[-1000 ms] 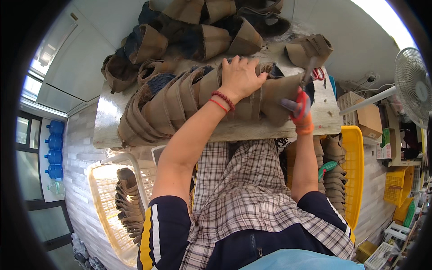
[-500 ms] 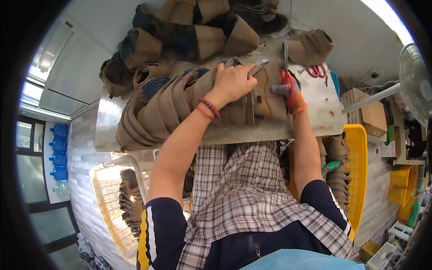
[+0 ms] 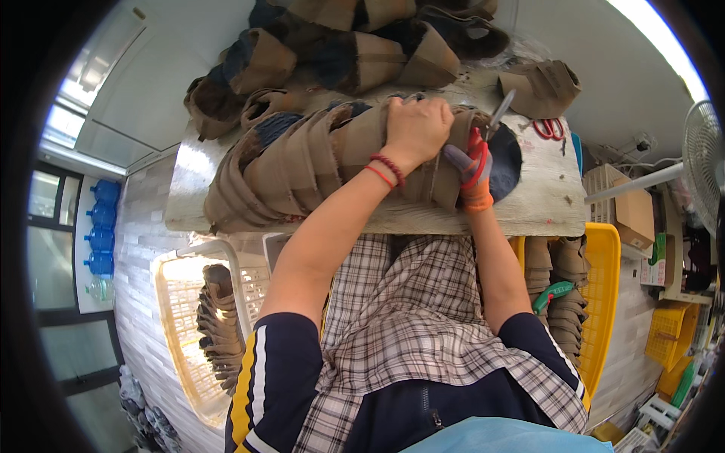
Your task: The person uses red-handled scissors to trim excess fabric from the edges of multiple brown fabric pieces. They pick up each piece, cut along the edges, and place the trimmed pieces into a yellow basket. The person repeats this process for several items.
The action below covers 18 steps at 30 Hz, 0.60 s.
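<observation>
A row of tan shoe uppers point(image 3: 302, 170) with dark fuzzy lining lies nested along the front of the table. My left hand point(image 3: 419, 130), bare with red beads at the wrist, is closed on the edge of an upper near the row's right end. Close beside it, my right hand point(image 3: 474, 177) wears a grey and orange glove and holds red-handled scissors point(image 3: 477, 155). Their blades point away and to the right; whether they are parted I cannot tell. A dark blue fuzzy surface point(image 3: 510, 164) shows just right of the glove.
More uppers point(image 3: 362, 60) are heaped at the back, and a single one point(image 3: 540, 87) stands back right near another red-handled pair of scissors point(image 3: 549, 129). Below the table point(image 3: 540, 215) are a white basket point(image 3: 177, 325) at left and a yellow crate point(image 3: 600, 302) at right, both holding stacked uppers.
My right hand and the scissors have come closer to my left hand, and the blades have tipped rightward. My left fingers have curled tighter. The whole view has shifted slightly.
</observation>
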Each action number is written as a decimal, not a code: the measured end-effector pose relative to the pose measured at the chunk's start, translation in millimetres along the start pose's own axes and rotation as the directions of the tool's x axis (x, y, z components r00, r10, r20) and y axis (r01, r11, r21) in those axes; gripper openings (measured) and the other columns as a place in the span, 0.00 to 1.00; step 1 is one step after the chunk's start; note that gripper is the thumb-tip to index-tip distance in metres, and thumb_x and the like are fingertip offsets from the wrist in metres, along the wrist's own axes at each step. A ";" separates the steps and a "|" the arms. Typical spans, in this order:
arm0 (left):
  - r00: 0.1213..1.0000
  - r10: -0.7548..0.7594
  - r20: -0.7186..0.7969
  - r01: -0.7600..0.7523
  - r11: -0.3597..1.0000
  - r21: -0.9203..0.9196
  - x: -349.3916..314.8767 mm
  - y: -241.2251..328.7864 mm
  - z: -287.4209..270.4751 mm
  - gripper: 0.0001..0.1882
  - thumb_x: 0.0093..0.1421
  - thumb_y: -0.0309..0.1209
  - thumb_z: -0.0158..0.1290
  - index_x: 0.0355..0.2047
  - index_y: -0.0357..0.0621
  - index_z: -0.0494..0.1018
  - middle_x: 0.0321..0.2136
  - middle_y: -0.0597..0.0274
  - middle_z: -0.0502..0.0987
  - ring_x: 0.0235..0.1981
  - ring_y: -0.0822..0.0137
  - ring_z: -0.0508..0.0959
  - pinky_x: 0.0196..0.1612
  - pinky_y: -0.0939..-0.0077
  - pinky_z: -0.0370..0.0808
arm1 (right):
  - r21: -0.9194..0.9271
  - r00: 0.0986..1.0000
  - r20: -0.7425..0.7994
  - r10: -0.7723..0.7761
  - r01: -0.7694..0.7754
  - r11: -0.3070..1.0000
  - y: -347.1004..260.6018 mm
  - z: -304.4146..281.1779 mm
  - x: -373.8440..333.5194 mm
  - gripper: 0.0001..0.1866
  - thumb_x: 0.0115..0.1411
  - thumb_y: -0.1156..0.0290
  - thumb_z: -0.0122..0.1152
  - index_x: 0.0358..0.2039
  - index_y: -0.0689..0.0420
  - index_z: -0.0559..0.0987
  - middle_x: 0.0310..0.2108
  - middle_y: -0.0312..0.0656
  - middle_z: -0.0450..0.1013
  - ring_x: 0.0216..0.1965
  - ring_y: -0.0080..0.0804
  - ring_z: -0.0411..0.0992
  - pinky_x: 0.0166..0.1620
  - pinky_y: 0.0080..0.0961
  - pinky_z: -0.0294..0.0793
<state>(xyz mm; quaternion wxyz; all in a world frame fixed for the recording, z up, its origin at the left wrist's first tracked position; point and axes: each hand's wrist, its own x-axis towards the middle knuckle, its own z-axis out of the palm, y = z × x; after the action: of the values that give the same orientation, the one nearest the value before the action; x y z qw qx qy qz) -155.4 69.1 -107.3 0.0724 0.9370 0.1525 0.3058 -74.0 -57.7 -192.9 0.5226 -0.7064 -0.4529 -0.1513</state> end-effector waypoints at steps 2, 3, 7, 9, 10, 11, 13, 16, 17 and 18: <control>0.999 0.037 -0.038 -0.037 0.999 -0.005 -5.0 0.7 -5.7 0.13 0.61 0.37 0.41 0.25 0.49 0.72 0.24 0.61 0.78 0.29 0.58 0.76 0.38 0.60 0.64 | 0.164 0.995 0.026 0.098 -0.101 0.981 -11.5 -4.7 -11.1 0.12 0.52 0.71 0.66 0.34 0.60 0.74 0.24 0.34 0.70 0.26 0.20 0.64 0.30 0.21 0.67; 0.994 0.054 -0.098 -0.062 0.995 -0.075 -6.3 -0.2 -5.1 0.11 0.60 0.36 0.44 0.29 0.48 0.74 0.28 0.60 0.78 0.34 0.58 0.76 0.42 0.59 0.64 | 0.445 0.932 0.155 0.326 -0.361 0.820 -14.3 -10.0 -16.9 0.12 0.55 0.73 0.63 0.38 0.60 0.73 0.25 0.32 0.70 0.27 0.18 0.64 0.30 0.19 0.67; 0.917 0.132 -0.377 -0.203 0.967 -0.156 -27.7 -20.6 -37.8 0.13 0.57 0.33 0.51 0.41 0.45 0.74 0.40 0.57 0.76 0.47 0.59 0.72 0.54 0.57 0.61 | 0.289 0.967 0.132 0.218 -0.247 0.925 -7.3 -39.0 -40.8 0.16 0.61 0.65 0.51 0.46 0.61 0.70 0.29 0.33 0.69 0.26 0.18 0.63 0.28 0.15 0.65; 0.917 0.126 -0.379 -0.169 0.982 -0.084 -49.1 -44.2 -82.1 0.14 0.55 0.31 0.52 0.43 0.44 0.73 0.44 0.56 0.74 0.50 0.57 0.70 0.57 0.57 0.59 | 0.560 0.929 0.074 0.362 -0.339 0.756 11.7 -49.9 -65.1 0.22 0.63 0.56 0.50 0.47 0.62 0.69 0.28 0.35 0.70 0.22 0.20 0.64 0.26 0.15 0.65; 0.901 0.130 -0.413 -0.149 0.989 -0.015 -58.7 -65.2 -102.5 0.14 0.55 0.32 0.52 0.43 0.44 0.73 0.44 0.56 0.74 0.50 0.56 0.70 0.56 0.58 0.60 | 0.678 0.901 0.044 0.431 -0.344 0.649 16.6 -54.1 -73.6 0.23 0.62 0.54 0.51 0.47 0.61 0.70 0.27 0.36 0.71 0.21 0.20 0.65 0.25 0.15 0.65; 0.904 0.038 -0.425 -0.032 0.999 0.021 -71.1 -92.3 -123.7 0.15 0.55 0.32 0.52 0.43 0.44 0.73 0.43 0.57 0.74 0.49 0.57 0.70 0.56 0.58 0.60 | 0.703 0.890 0.032 0.454 -0.343 0.623 17.6 -57.3 -76.8 0.24 0.62 0.53 0.51 0.48 0.62 0.70 0.27 0.36 0.71 0.21 0.20 0.65 0.24 0.14 0.64; 0.876 -0.190 -0.444 0.254 0.963 0.089 -102.7 -153.6 -158.1 0.17 0.56 0.33 0.51 0.46 0.44 0.71 0.44 0.57 0.73 0.50 0.57 0.69 0.56 0.60 0.60 | 0.753 0.866 0.006 0.500 -0.333 0.568 15.8 -59.3 -79.5 0.25 0.62 0.51 0.51 0.48 0.62 0.70 0.26 0.37 0.72 0.20 0.19 0.66 0.22 0.13 0.64; 0.789 -0.568 -0.234 0.563 0.821 -0.093 -154.3 -227.1 -160.2 0.22 0.60 0.37 0.49 0.54 0.43 0.66 0.49 0.55 0.70 0.52 0.56 0.68 0.57 0.65 0.60 | 0.766 0.822 0.107 0.559 -0.427 0.481 17.8 -53.7 -73.4 0.24 0.62 0.53 0.51 0.48 0.62 0.69 0.25 0.38 0.72 0.20 0.20 0.66 0.21 0.13 0.64; 0.749 -0.654 -0.105 0.630 0.753 -0.192 -159.5 -238.0 -158.0 0.24 0.61 0.39 0.48 0.56 0.43 0.65 0.51 0.54 0.69 0.53 0.56 0.67 0.58 0.66 0.60 | 0.784 0.816 0.113 0.567 -0.424 0.454 22.1 -53.3 -73.9 0.23 0.63 0.54 0.50 0.48 0.61 0.69 0.25 0.39 0.72 0.20 0.21 0.66 0.20 0.14 0.64; 0.783 -0.622 -0.014 0.579 0.737 -0.349 -157.1 -236.5 -162.1 0.25 0.62 0.40 0.47 0.57 0.43 0.63 0.53 0.53 0.68 0.54 0.56 0.67 0.58 0.67 0.60 | 0.789 0.829 0.108 0.549 -0.408 0.460 25.5 -55.7 -75.9 0.23 0.63 0.54 0.51 0.47 0.61 0.69 0.25 0.39 0.72 0.19 0.22 0.66 0.19 0.15 0.64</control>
<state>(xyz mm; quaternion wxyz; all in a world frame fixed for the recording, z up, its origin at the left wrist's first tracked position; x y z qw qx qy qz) -429.4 247.1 -117.9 0.3109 0.7899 0.3989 0.3469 -80.4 -144.0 -237.7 0.8322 -0.4878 -0.2104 0.1591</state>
